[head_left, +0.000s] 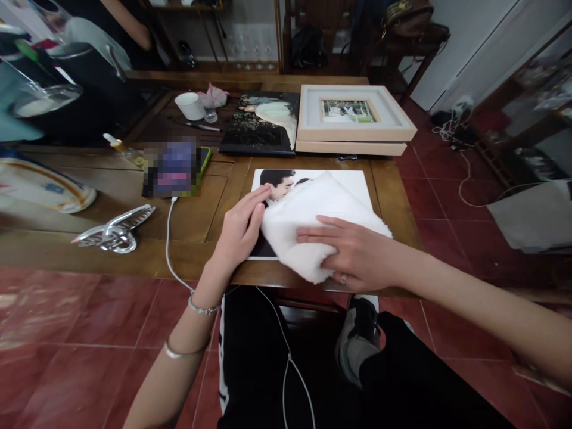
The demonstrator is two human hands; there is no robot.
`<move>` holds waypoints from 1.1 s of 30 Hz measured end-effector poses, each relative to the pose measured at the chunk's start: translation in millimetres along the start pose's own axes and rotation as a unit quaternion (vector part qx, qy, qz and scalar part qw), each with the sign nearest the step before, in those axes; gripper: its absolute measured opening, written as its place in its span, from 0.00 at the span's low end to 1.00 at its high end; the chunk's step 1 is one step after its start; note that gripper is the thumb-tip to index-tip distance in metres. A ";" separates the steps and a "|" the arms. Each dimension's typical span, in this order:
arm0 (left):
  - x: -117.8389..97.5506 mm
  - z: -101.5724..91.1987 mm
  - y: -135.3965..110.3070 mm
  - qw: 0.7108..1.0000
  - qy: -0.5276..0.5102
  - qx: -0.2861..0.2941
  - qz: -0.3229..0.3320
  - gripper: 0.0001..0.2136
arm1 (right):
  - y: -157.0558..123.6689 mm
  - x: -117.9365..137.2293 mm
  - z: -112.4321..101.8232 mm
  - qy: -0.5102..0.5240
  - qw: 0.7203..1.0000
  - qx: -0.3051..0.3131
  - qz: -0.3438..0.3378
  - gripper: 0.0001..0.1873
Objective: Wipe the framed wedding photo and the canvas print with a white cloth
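A photo print (348,180) lies flat near the front edge of the wooden table, mostly hidden under a white fluffy cloth (322,199). My right hand (346,250) presses on the cloth from the right, fingers spread over it and a ring on one finger. At the photo's left edge rests my left hand (243,223), fingers stretched out along the print and close to the cloth. Bracelets circle my left wrist.
Behind the photo are a dark picture panel (259,134) and stacked light frames (308,122). To the left lie a silver hair clip (116,229), a phone (172,170) on a white cable (168,238), and a dropper bottle (125,152). A white cup (190,106) stands farther back; another person's arm (127,24) shows upper left.
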State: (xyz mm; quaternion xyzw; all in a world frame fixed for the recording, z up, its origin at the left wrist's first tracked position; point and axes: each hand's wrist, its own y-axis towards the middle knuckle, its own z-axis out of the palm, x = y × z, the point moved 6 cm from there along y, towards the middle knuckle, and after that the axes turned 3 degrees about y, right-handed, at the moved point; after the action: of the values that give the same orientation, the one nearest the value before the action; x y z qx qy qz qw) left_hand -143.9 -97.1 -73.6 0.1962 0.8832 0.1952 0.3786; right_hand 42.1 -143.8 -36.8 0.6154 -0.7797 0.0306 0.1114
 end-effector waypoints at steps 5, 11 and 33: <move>3.7 4.3 -1.5 1.000 -0.003 0.017 -0.007 0.17 | -19.1 -37.3 -7.9 -0.031 0.992 -0.050 0.112 0.10; 3.5 3.6 -1.5 1.000 -0.001 0.018 -0.008 0.16 | -0.2 -81.7 -15.8 -0.001 0.960 -0.071 0.270 0.09; 5.2 2.9 -1.5 1.000 -0.006 0.023 -0.013 0.15 | 35.6 -115.7 -16.2 0.032 0.963 -0.081 0.254 0.11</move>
State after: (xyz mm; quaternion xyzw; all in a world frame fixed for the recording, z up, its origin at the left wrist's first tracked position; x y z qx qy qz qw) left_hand -145.4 -95.2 -79.3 0.1949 0.8876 0.1684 0.3817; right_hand 35.1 -22.0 -42.3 0.3850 -0.9061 0.0146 0.1745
